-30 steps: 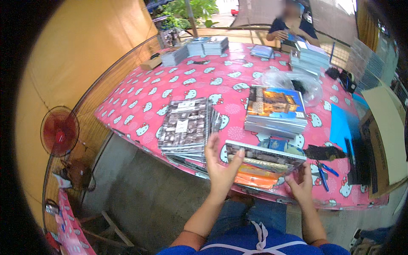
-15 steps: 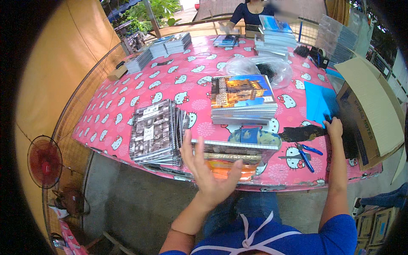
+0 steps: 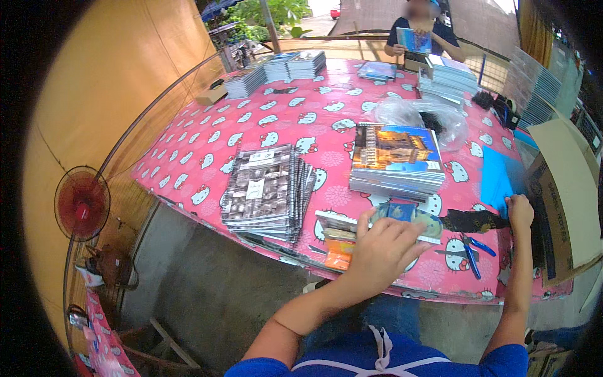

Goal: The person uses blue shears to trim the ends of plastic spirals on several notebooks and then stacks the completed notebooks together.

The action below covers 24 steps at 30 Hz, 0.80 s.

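Note:
My left hand [image 3: 384,252] lies bent over a notebook [image 3: 336,221] at the table's near edge. Its fingers are closed on the notebook and cover its middle; white page edges show on both sides. An orange item [image 3: 340,254] sits just in front of it, partly under my wrist. At the right, my right hand [image 3: 519,213] is closed beside the open carton, next to a blue sheet [image 3: 496,179]; whatever its fingers hold is too small to make out. Blue-handled pliers [image 3: 471,254] lie between my hands, near a black strip [image 3: 474,220].
Stacks of spiral notebooks with grey covers [image 3: 260,191] and a castle picture [image 3: 397,151] stand ahead. A cardboard carton [image 3: 553,220] flanks my right arm. Clear plastic bags [image 3: 402,113] lie farther back. Across the table, a person holds a blue booklet [image 3: 413,41]. A fan [image 3: 81,204] stands at left.
My left hand has gone from spread fingers to closing over the notebook, which now leans lower. My right hand stays by the carton. The person opposite has lifted a booklet. The view has shifted.

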{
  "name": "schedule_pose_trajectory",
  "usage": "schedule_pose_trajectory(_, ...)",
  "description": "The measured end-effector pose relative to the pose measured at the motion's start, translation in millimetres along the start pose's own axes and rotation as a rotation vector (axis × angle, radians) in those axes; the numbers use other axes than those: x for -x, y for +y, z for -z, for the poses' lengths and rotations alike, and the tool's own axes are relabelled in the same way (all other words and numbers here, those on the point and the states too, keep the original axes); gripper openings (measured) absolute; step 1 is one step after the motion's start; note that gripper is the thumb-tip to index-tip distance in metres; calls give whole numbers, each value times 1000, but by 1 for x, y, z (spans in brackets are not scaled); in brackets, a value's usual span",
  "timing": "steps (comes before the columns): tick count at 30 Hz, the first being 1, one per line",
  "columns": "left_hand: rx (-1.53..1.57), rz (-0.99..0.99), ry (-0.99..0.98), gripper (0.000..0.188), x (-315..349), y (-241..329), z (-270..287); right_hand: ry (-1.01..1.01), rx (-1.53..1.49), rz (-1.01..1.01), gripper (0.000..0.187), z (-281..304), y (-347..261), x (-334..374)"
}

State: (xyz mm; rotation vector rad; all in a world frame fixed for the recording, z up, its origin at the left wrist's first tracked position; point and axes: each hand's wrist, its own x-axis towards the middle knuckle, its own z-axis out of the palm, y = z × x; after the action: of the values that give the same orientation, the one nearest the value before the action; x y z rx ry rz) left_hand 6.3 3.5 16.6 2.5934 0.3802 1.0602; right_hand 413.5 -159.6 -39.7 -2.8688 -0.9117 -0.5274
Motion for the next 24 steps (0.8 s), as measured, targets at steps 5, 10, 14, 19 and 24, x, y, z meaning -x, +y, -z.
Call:
schedule_pose_trajectory(5,68,-7,198,17,2,-7,-5,55,-435,354,18,76,-111,61)
schedule_pose_trajectory(10,103,6,162,15,-2,-7,-9,3,-472,214,31,28,-96,36)
schedule_pose_trajectory(14,106,-24,186,14,-3,-7,-11,136,-499,106,23,-24,-20,6)
schedule_pose_trajectory(19,78,-15,200,14,-4,-9,-13,109,-499,113,25,12,3,-15)
schedule_pose_trajectory(24,43,-3,209,14,-2,-7,-14,-227,-1012,-188,24,29,2,-23)
